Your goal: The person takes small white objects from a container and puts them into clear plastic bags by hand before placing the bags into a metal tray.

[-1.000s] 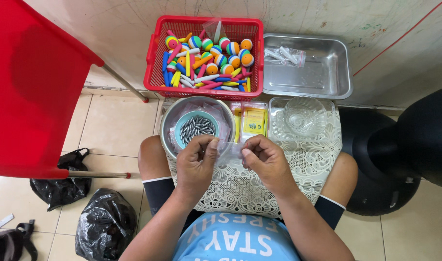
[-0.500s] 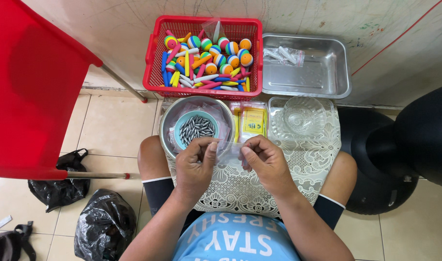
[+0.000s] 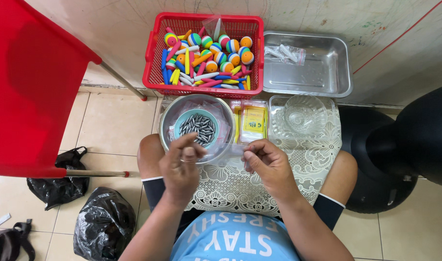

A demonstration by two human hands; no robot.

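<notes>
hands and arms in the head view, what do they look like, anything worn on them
Both the left hand and right hand are bare: no gloves, rings, watch or bands visible. The forearms are uncovered too, no sleeves reaching them. A light blue shirt with white lettering covers the torso.

I log red mesh basket (image 3: pixel 155 72) | balls (image 3: pixel 233 46) striped orange, blue, green, yellow | sticks (image 3: pixel 206 76) pink, blue, yellow, white | tray (image 3: pixel 339 79) plain silver | inner bowl (image 3: pixel 182 117) teal, grey pellets (image 3: pixel 197 129) | packet (image 3: pixel 254 121) yellow | cloth (image 3: pixel 317 159) white lace, floral | bags (image 3: pixel 102 222) black | shirt (image 3: pixel 230 241) light blue, white lettering.
</notes>
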